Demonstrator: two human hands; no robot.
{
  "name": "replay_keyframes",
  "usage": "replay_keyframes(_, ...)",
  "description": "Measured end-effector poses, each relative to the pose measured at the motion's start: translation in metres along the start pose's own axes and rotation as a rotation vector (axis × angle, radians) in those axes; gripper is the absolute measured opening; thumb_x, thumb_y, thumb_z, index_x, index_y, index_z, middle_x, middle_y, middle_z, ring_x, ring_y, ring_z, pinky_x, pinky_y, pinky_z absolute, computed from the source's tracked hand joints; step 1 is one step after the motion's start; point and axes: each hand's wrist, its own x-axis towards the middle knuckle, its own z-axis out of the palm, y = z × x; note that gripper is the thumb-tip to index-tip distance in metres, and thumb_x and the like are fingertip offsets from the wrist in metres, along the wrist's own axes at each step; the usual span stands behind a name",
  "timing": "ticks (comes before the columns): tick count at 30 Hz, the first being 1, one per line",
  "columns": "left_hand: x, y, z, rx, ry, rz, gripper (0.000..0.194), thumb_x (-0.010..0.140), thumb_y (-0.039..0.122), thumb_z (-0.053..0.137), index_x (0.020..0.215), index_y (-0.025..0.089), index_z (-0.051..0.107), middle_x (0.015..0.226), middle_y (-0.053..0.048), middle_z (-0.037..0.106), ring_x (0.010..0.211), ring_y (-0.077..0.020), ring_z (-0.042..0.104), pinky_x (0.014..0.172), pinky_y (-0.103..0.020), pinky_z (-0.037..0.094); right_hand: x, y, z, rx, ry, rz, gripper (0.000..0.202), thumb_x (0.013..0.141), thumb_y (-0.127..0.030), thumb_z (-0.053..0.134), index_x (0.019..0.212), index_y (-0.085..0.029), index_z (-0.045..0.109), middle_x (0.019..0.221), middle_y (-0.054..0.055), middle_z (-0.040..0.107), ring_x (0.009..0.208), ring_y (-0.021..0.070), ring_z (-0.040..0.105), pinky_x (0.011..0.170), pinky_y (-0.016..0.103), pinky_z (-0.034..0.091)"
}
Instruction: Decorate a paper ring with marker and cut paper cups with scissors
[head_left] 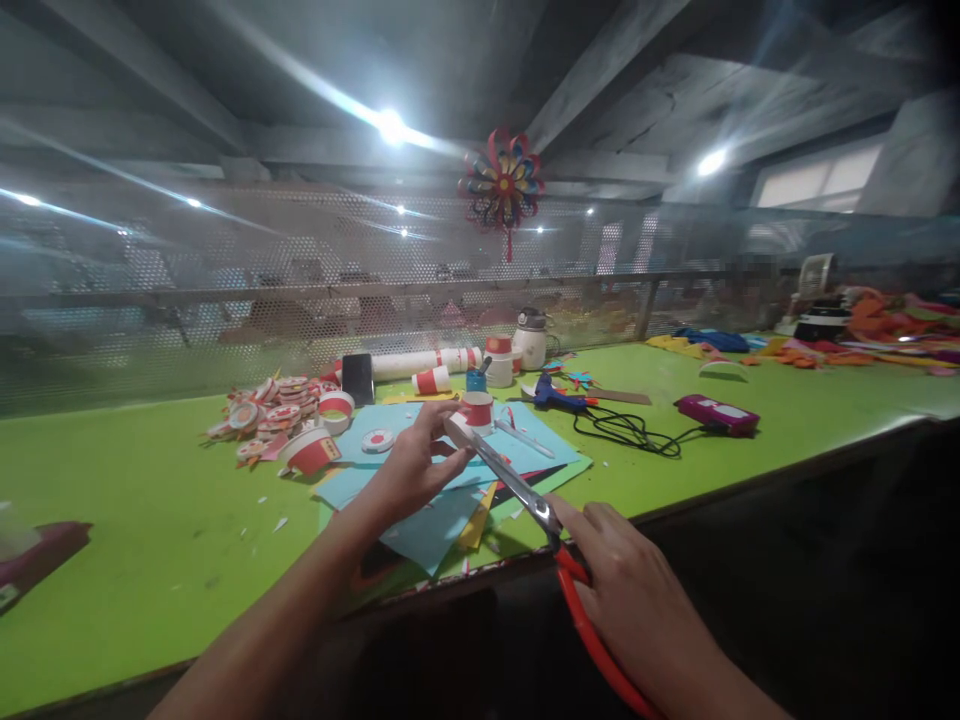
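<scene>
My left hand [424, 452] pinches a small white paper piece [457, 432], probably cut from a cup, between thumb and fingers. In my right hand [626, 565] is a pair of scissors [546, 512] with red handles. Their blades point up and left and reach the white piece at my left fingertips; whether they cut into it I cannot tell. Just behind stands a red and white paper cup [478, 412]. Light blue paper sheets [435, 520] lie under both hands, with a white disc with a red centre [377, 440] to the left.
A pile of red and white paper discs [274, 408] and a tilted paper cup [311, 452] lie at left. A phone [358, 378] leans behind. To the right are a blue glue gun [559, 397], its black cable and a purple box [718, 415]. The green table's [675, 480] front edge runs below my hands.
</scene>
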Motion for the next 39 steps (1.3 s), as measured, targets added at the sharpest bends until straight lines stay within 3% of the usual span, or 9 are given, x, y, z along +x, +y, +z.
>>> replay_keyframes(5, 0.001, 0.01, 0.005, -0.111, 0.051, 0.021, 0.042, 0.083, 0.021, 0.063, 0.119, 0.02, 0.041, 0.117, -0.011, 0.061, 0.097, -0.0185, 0.066, 0.081, -0.035, 0.058, -0.002, 0.005, -0.004, -0.034, 0.055, -0.068, 0.064, 0.071, 0.0, 0.048, 0.133, -0.016, 0.056, 0.09, 0.01, 0.061, 0.084, 0.0277, 0.061, 0.076, 0.046, 0.053)
replay_keyframes(11, -0.001, 0.021, 0.008, -0.19, 0.047, 0.014, 0.042, 0.084, 0.02, 0.062, 0.121, 0.018, 0.041, 0.119, -0.013, 0.061, 0.101, -0.0203, 0.066, 0.086, -0.039, 0.057, -0.005, 0.009, -0.013, -0.093, 0.172, -0.178, 0.066, 0.065, 0.001, 0.05, 0.129, -0.014, 0.058, 0.083, 0.009, 0.062, 0.075, 0.0261, 0.064, 0.066, 0.044, 0.056)
replay_keyframes(15, -0.004, 0.022, 0.007, -0.188, 0.058, 0.035, 0.046, 0.087, 0.023, 0.06, 0.129, 0.019, 0.042, 0.129, -0.015, 0.055, 0.104, -0.0217, 0.065, 0.09, -0.041, 0.056, -0.006, 0.01, -0.021, -0.141, 0.226, -0.254, 0.062, 0.069, -0.001, 0.051, 0.129, -0.014, 0.057, 0.079, 0.007, 0.06, 0.066, 0.0232, 0.063, 0.058, 0.04, 0.055)
replay_keyframes(21, -0.006, 0.028, 0.006, -0.157, 0.059, -0.016, 0.058, 0.087, 0.025, 0.06, 0.14, 0.017, 0.039, 0.127, -0.015, 0.059, 0.101, -0.021, 0.068, 0.093, -0.038, 0.055, -0.005, 0.015, -0.03, -0.188, 0.279, -0.352, 0.054, 0.076, -0.004, 0.049, 0.129, -0.012, 0.055, 0.074, 0.005, 0.056, 0.06, 0.0206, 0.059, 0.051, 0.033, 0.05)
replay_keyframes(27, -0.006, 0.029, 0.009, -0.243, 0.063, -0.005, 0.061, 0.087, 0.023, 0.059, 0.143, 0.018, 0.036, 0.136, -0.016, 0.055, 0.103, -0.0193, 0.067, 0.093, -0.036, 0.056, -0.001, 0.021, -0.025, -0.17, 0.272, -0.374, 0.052, 0.077, -0.006, 0.053, 0.128, -0.011, 0.055, 0.076, 0.005, 0.056, 0.061, 0.0215, 0.059, 0.051, 0.035, 0.05)
replay_keyframes(39, -0.004, 0.036, 0.012, -0.315, 0.105, -0.025, 0.057, 0.085, 0.025, 0.062, 0.138, 0.017, 0.044, 0.134, -0.015, 0.055, 0.104, -0.0203, 0.066, 0.096, -0.038, 0.053, -0.003, 0.015, -0.028, -0.152, 0.249, -0.354, 0.046, 0.08, -0.009, 0.051, 0.126, -0.011, 0.057, 0.074, 0.006, 0.06, 0.062, 0.0212, 0.06, 0.054, 0.033, 0.048)
